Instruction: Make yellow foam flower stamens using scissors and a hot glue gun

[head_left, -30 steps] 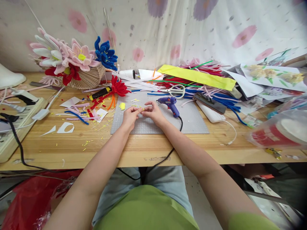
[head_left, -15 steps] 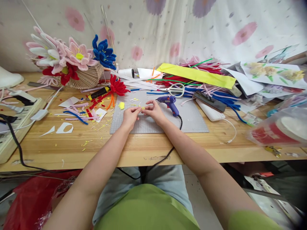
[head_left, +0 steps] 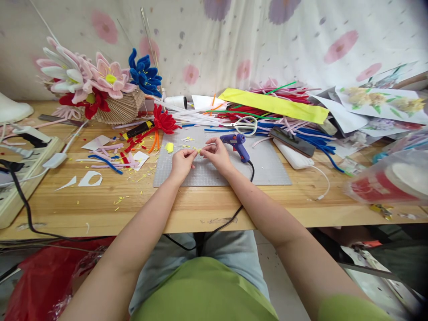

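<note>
Between the fingertips of both hands is a small yellow piece (head_left: 198,151), mostly covered by the fingers; its exact kind is too small to make out. My left hand (head_left: 183,164) pinches it from the left, and my right hand (head_left: 216,156) pinches it from the right. Both are held over the grey cutting mat (head_left: 267,169). A purple glue gun (head_left: 238,145) lies just right of my right hand. Beyond my left hand lie a yellow scrap (head_left: 169,147) and some thin yellow and white bits (head_left: 187,140).
Scissors (head_left: 246,125) lie behind the glue gun, before a heap of pipe cleaners (head_left: 301,129) and a yellow sheet (head_left: 274,104). Fuzzy flowers (head_left: 110,78) and a red flower (head_left: 164,120) stand left. A black cord (head_left: 230,220) crosses the table edge. A bagged cup (head_left: 384,183) sits right.
The fingers have shifted slightly around the small yellow piece, which shows less now. The arms and the things on the table have stayed in place.
</note>
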Available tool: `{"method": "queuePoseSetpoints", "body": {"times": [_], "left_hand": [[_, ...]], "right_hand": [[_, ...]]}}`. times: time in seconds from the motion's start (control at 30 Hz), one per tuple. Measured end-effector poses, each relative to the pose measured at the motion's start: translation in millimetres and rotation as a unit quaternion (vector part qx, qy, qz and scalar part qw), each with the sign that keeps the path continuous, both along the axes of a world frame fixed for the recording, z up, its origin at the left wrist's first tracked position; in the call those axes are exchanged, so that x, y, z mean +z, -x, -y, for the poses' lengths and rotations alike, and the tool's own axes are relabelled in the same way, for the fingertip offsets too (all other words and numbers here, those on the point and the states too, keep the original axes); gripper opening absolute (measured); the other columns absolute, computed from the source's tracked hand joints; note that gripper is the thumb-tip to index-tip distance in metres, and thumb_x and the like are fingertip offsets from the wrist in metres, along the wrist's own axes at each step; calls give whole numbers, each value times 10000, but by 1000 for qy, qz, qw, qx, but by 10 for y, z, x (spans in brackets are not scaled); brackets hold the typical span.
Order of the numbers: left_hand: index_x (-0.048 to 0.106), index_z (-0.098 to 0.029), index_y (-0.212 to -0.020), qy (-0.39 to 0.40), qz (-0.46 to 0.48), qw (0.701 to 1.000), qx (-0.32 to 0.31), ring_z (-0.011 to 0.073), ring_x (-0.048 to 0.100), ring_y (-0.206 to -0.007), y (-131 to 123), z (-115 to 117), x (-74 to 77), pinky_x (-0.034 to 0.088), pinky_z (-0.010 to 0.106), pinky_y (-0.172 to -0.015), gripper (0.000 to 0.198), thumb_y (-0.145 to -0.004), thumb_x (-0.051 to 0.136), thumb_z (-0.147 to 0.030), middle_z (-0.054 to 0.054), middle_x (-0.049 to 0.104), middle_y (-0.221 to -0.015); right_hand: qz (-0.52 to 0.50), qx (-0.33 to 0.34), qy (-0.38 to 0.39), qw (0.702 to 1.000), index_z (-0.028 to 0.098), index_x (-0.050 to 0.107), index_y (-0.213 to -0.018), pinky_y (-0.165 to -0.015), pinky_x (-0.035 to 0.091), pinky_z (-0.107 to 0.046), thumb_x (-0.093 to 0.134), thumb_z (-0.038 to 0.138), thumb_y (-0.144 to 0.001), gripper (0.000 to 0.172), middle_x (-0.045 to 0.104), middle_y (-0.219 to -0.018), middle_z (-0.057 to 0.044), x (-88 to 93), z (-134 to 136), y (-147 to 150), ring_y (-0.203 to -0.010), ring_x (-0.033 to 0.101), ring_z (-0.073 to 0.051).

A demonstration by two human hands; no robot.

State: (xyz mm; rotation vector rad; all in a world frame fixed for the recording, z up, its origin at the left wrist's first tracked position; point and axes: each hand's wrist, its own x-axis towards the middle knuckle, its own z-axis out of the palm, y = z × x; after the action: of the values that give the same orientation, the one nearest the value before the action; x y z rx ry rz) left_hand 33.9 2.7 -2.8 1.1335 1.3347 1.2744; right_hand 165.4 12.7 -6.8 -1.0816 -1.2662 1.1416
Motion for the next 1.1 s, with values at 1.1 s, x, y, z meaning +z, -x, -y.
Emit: {"method": "queuePoseSetpoints", "body": {"times": [1.1], "left_hand": [[593,-151,-590,-11,50,999,9,59,423,-443,-23,32,30,332,184,-362,213,-582,721,-321,-27,530,-557]], "right_hand": [[-60,74,29,995,229,372,-930,-706,506,-291,738,268,-539,537,607,-730,71,-23,1,15,-662,604,-95]]}}
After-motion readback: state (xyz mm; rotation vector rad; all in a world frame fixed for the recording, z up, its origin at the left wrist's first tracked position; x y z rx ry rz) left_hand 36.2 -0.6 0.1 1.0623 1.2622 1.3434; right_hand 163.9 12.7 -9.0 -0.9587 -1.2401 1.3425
